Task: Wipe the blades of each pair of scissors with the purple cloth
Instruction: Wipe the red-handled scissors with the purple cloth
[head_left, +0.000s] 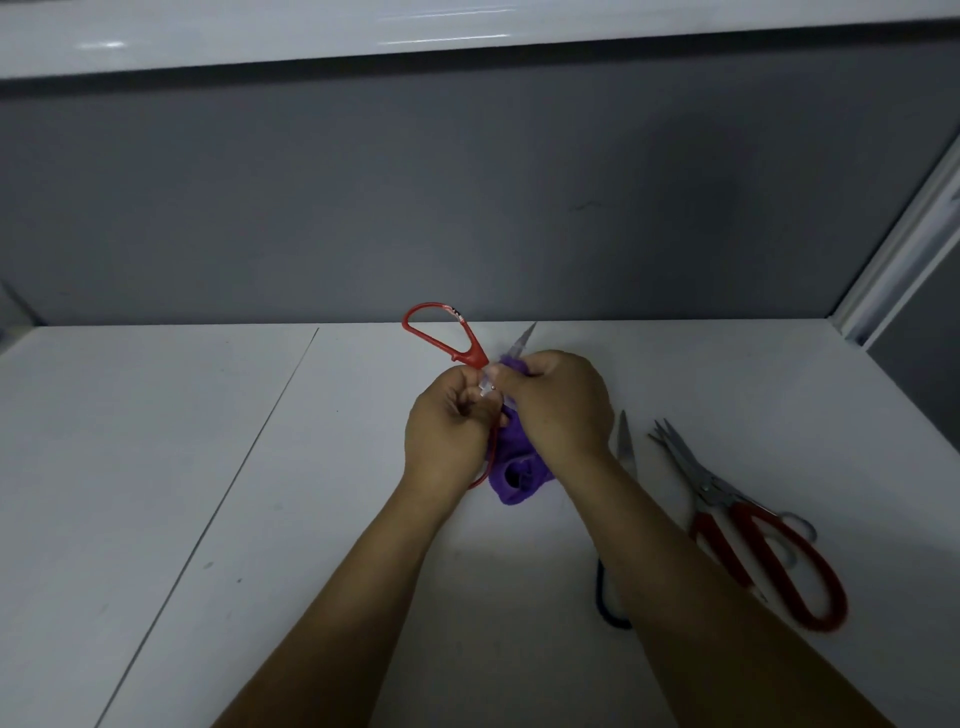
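Three pairs of scissors are in view, and one is in your hands. Your left hand (452, 431) is curled round the lower handle of the thin red-looped scissors (470, 357), which are held above the white table (260, 467) with the other loop standing free toward the back wall. Just right of it, your right hand (558, 400) pinches the purple cloth (519, 473) around the blade near the pivot. The bare blade tip (525, 335) pokes out past your fingers, and the rest of the cloth hangs below both hands. I judge you are mid-wipe on this pair. Next, draw the pinched cloth outward to the tip, keeping your skin off the edge. Further right, a blue-handled pair (626, 447) lies partly hidden by your forearm, and a large red-handled pair (712, 491) lies just beside it on the table
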